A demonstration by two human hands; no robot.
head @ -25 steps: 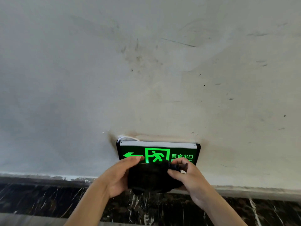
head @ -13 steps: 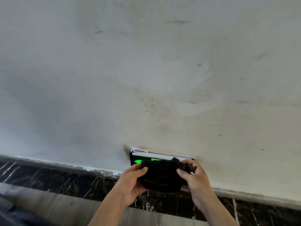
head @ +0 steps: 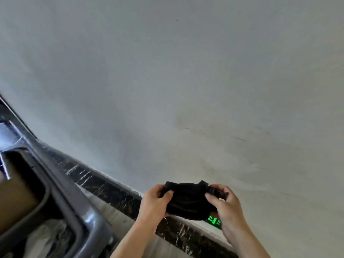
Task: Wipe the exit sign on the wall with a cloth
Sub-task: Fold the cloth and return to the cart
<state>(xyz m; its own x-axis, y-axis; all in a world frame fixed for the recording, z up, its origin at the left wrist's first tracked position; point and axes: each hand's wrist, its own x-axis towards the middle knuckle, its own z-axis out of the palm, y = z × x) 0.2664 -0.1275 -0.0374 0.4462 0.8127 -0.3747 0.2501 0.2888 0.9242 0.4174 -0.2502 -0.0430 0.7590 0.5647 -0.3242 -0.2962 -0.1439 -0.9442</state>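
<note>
A black cloth [head: 187, 200] is bunched up and held between both hands in front of the pale wall. My left hand [head: 153, 204] grips its left end and my right hand [head: 226, 207] grips its right end. Only a small green glowing strip of the exit sign [head: 214, 221] shows below the cloth, between the cloth and my right wrist. The cloth and my hands hide the rest of the sign.
A dark marble skirting [head: 111, 190] runs along the foot of the wall [head: 186, 81]. A grey metal frame or trolley edge [head: 74, 207] fills the lower left, with a brown surface [head: 16, 196] inside it.
The view has swung left and tilted, bringing the grey frame into sight. My hands still hold the cloth, and the sign is now almost fully covered.
</note>
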